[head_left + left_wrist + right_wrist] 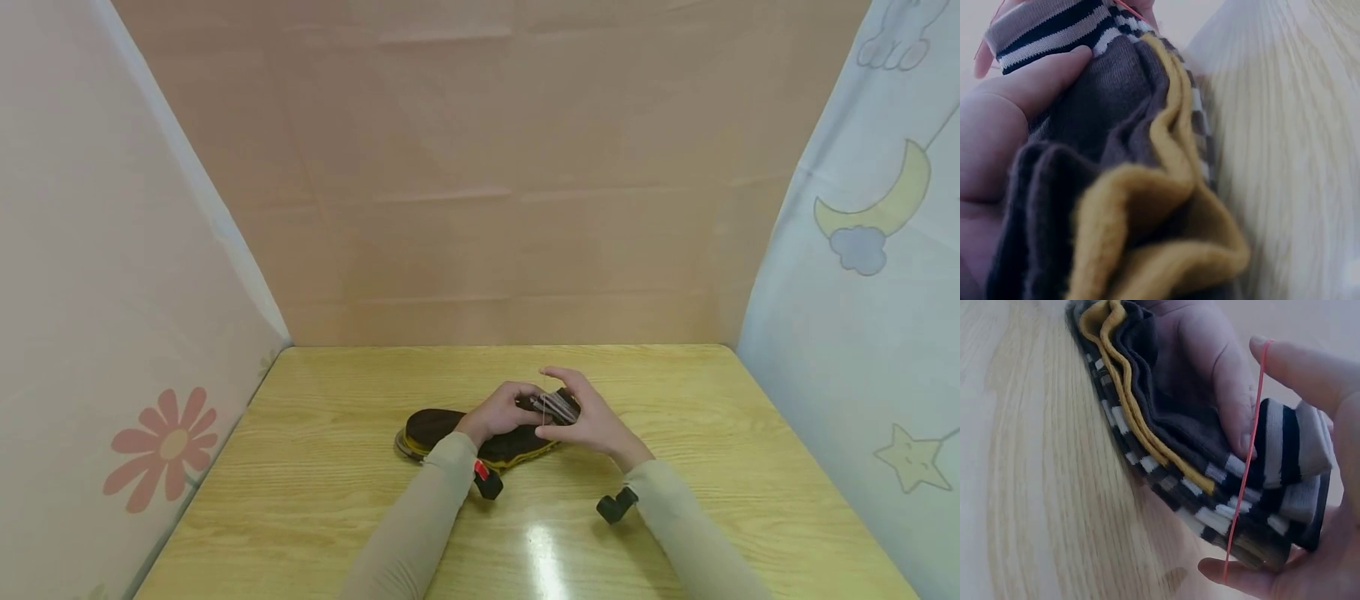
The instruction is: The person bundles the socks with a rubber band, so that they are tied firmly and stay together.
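Observation:
A stack of dark socks (435, 425) with yellow edges lies lengthwise above the table, its striped cuffs (1285, 447) toward the right. My left hand (501, 413) grips the stack near the cuffs, thumb laid along the dark fabric. Across the spread thumb and finger of my right hand (596, 422), a thin red rubber band (1247, 465) is stretched. The band passes in front of the socks in the right wrist view, and the cuffs reach into the space between those fingers. The right hand's other fingers are partly hidden behind the cuffs.
The wooden table (330, 500) extends around both hands. A plain tan sheet (495, 208) hangs at its back edge. Printed cloths stand at the left (135, 250) and right (847, 333) sides.

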Available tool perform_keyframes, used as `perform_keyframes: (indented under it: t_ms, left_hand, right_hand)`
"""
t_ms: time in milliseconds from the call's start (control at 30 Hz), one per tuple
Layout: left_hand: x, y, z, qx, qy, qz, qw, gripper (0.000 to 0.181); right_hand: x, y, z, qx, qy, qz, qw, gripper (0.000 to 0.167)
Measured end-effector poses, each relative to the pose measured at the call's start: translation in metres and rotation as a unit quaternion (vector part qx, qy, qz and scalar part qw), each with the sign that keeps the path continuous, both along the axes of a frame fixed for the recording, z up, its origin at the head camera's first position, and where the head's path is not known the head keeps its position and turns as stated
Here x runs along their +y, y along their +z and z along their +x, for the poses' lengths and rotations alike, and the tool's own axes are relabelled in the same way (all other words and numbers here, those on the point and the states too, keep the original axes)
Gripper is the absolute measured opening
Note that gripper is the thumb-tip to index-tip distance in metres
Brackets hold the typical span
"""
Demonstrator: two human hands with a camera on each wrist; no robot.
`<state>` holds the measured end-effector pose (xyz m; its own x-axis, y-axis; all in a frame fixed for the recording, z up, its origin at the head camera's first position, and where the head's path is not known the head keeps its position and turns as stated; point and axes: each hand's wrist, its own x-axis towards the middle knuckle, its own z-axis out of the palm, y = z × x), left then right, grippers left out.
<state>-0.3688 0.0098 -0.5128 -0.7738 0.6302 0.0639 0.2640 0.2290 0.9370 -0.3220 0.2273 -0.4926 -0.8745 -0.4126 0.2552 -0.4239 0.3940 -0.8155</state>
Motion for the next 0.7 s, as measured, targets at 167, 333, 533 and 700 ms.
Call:
perform_keyframes:
  t_ms: [167,333,533,700]
  left_hand:
    - [0.001,-0.001,0.0,0.0,0.014,-0.011,0.9998,0.019]
    - [0.002,0.0,0.002,-0.003,0.021,-0.014,0.9997,0.018]
    - [0.002,0.0,0.002,-0.004,0.03,-0.016,0.9994,0.017]
    - [0.0,-0.004,0.002,-0.033,0.057,0.009,0.9978,0.019]
  right_hand:
    - [-0.002,0.002,0.0,0.032,0.006,0.029,0.999,0.089]
    - [-0.004,0.0,-0.002,0.051,0.016,0.054,0.9971,0.093]
    - [-0.005,-0.005,-0.005,0.064,0.019,0.072,0.9952,0.09]
    - [-0.006,-0.009,-0.004,0.067,0.01,0.071,0.9952,0.082]
